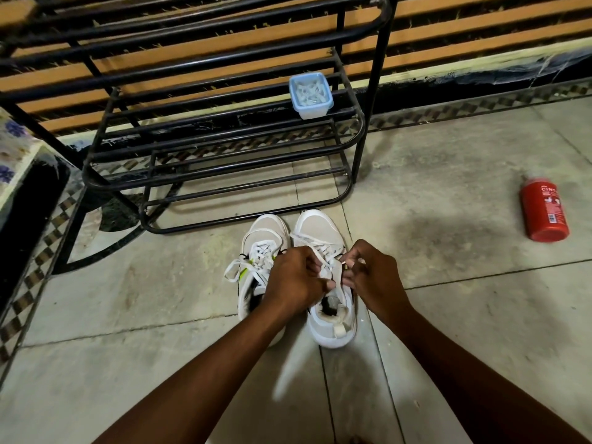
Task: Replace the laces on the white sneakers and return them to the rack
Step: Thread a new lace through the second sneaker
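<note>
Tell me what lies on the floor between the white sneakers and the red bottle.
Nothing: the head view shows only bare floor tiles, with a dark stain, between the sneakers and the red bottle.

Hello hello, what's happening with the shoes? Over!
Both hands, left hand and right hand, pinching the lace on right sneaker. Left sneaker laced. Rack ahead, nothing blocking.

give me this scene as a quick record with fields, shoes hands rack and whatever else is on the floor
left hand: pinching white lace over the right-side shoe
right hand: pinching the same lace, close to the left hand
right-side white sneaker: on the floor, being laced
left-side white sneaker: beside it, laced, loose ends trailing left
black metal shoe rack: just beyond the toes, holds no shoes
small pale blue plastic tub: on a rack shelf, open, whitish pieces inside
red cylindrical bottle: lying on its side, far right on the tiled floor
</note>
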A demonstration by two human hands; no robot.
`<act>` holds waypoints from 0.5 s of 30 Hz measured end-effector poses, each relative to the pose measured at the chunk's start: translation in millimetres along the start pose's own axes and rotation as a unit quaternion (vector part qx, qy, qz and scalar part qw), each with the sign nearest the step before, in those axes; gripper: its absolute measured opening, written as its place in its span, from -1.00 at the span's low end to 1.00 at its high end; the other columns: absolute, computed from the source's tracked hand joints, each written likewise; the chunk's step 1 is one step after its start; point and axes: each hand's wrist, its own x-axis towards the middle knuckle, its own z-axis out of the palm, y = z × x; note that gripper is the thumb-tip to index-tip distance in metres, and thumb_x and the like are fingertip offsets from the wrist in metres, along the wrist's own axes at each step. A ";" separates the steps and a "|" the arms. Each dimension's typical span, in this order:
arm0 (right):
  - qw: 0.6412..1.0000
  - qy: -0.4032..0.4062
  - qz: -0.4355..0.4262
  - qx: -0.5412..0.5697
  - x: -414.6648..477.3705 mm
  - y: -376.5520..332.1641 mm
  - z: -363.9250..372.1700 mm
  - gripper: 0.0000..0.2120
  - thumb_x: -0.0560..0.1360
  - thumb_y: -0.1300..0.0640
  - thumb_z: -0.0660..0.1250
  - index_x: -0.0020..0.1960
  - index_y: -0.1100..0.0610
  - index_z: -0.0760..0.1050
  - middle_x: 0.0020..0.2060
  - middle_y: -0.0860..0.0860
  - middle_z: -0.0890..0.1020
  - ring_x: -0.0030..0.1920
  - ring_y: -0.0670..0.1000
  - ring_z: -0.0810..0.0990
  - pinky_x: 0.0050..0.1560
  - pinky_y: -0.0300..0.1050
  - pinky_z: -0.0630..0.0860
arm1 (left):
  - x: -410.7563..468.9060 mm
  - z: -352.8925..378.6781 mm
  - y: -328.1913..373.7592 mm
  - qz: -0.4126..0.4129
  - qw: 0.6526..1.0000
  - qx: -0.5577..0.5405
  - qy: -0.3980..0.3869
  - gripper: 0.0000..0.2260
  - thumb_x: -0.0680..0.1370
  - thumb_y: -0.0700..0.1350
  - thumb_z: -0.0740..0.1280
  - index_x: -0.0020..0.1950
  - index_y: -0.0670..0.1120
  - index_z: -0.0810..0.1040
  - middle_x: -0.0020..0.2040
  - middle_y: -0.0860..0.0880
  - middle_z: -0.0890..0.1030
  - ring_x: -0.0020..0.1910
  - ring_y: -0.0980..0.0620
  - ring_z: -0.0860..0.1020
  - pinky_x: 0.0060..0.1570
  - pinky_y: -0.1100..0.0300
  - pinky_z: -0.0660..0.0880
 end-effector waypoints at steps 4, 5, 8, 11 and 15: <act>0.992 0.119 -0.033 -0.003 7.0 -10.7 -13.2 -0.76 0.48 0.45 0.24 -0.18 0.13 0.42 -0.30 0.08 0.66 -0.23 0.05 0.69 -0.15 0.12 0.65 | -0.8 1.5 0.1 -0.008 1.000 0.021 0.010 -0.69 0.27 -0.03 0.69 -0.15 -0.01 0.62 -0.23 0.08 0.66 -0.19 0.09 0.64 -0.08 0.07 0.64; 0.988 0.139 -0.019 0.059 9.5 -15.8 -16.8 -0.78 0.51 0.44 0.21 -0.17 0.15 0.40 -0.27 0.11 0.67 -0.20 0.10 0.71 -0.11 0.12 0.66 | -1.5 2.3 -0.3 -0.006 0.999 0.029 0.012 -0.69 0.27 -0.02 0.68 -0.15 -0.01 0.62 -0.23 0.08 0.65 -0.18 0.08 0.64 -0.07 0.05 0.63; 0.927 0.121 0.079 0.347 18.3 -40.4 -27.6 -0.73 0.53 0.48 0.05 -0.20 0.17 0.34 -0.33 0.17 0.53 -0.41 0.11 0.57 -0.30 0.02 0.58 | -4.6 4.9 -1.0 -0.002 0.999 0.040 0.017 -0.71 0.29 -0.02 0.66 -0.16 -0.02 0.60 -0.23 0.07 0.65 -0.18 0.06 0.63 -0.08 0.02 0.62; 0.989 0.032 -0.056 0.136 32.7 -39.8 -46.4 -0.80 0.54 0.43 0.13 -0.17 0.18 0.35 -0.33 0.11 0.50 -0.47 -0.05 0.37 -0.39 -0.19 0.29 | -5.5 5.8 -2.3 -0.002 0.999 0.033 0.020 -0.71 0.31 -0.02 0.66 -0.16 -0.02 0.58 -0.22 0.05 0.65 -0.18 0.05 0.63 -0.09 0.02 0.63; 0.870 -0.182 -0.263 -0.374 29.2 -17.4 -49.2 -0.91 0.51 0.19 0.23 -0.08 0.11 0.52 -0.27 -0.06 0.45 -0.22 0.05 0.51 -0.21 -0.12 0.36 | -6.0 4.3 -3.2 0.001 1.000 0.015 0.017 -0.70 0.33 -0.03 0.66 -0.14 0.00 0.57 -0.22 0.05 0.65 -0.19 0.06 0.64 -0.10 0.00 0.64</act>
